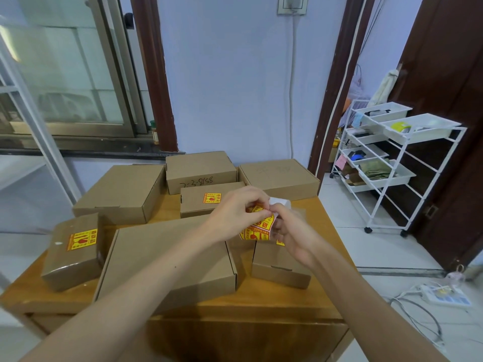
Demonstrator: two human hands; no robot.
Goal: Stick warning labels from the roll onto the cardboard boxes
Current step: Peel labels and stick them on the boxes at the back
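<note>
Your left hand (236,210) pinches a label (257,210) on the roll (257,229). Your right hand (292,231) grips the roll from 3 o'clock, above the boxes (167,257) on the table (261,301).

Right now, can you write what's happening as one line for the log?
step: peeling label | left hand: pinching sticker edge | right hand: holding label roll | labelled boxes visible: taped box, middle box | big front box: unlabelled

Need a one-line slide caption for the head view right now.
Both hands, left hand and right hand, peel a yellow warning label off the label roll above cardboard boxes on the wooden table.
</note>
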